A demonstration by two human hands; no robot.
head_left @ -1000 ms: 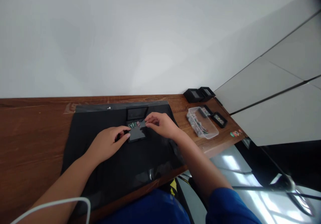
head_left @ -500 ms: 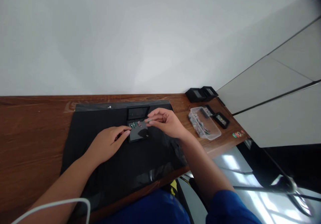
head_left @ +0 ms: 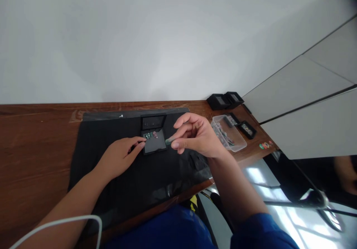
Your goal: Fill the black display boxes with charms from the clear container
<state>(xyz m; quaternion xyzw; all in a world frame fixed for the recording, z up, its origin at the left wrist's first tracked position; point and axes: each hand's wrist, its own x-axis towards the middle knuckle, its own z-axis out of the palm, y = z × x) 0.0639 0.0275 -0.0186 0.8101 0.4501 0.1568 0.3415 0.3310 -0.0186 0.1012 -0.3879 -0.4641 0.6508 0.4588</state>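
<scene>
Pinch of right grip closed on small greenish piece, held above black mat, just right of small tray. Left grip lay open, fingertips touching tray's left edge. Judged: firm pinch and braced tray suited such a tiny piece.

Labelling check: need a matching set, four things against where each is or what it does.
1 left hand
2 right hand
3 clear plastic box
4 two black boxes

A at the table's far right corner
B pinching a small green piece above the black mat
C fingertips at the left edge of the small black tray
D on wood right of the mat, small parts inside

Pairs: 1-C, 2-B, 3-D, 4-A
</scene>
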